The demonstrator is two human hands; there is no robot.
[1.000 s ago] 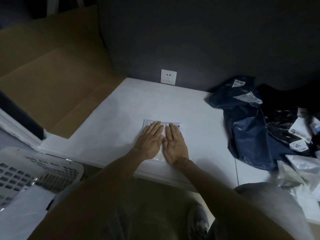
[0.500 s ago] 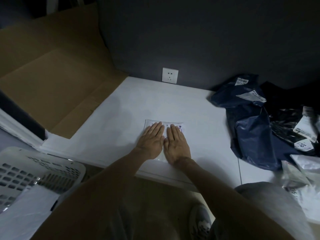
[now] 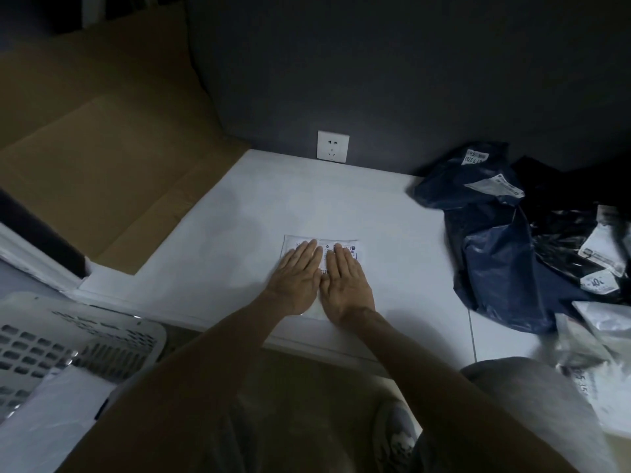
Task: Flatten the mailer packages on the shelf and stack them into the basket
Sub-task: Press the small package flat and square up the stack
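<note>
A small white mailer (image 3: 341, 243) with a printed label lies flat on the white shelf (image 3: 222, 247) near its front edge. My left hand (image 3: 297, 274) and my right hand (image 3: 346, 285) rest palm down on it, side by side, fingers straight and pointing away from me. They cover most of the mailer; only its far edge and a near strip show. The white slotted basket (image 3: 78, 339) sits low at the left, below the shelf, with a flat white mailer (image 3: 54, 414) inside it.
A heap of crumpled mailers fills the right side: a dark blue one (image 3: 491, 240), black ones (image 3: 563, 240) and white ones (image 3: 601, 343). Flattened brown cardboard (image 3: 102, 158) leans at the left. A white wall socket (image 3: 333, 146) sits on the dark back wall.
Both hands stay flat on the small mailer, sliding only slightly forward over it. The view has shifted a little.
</note>
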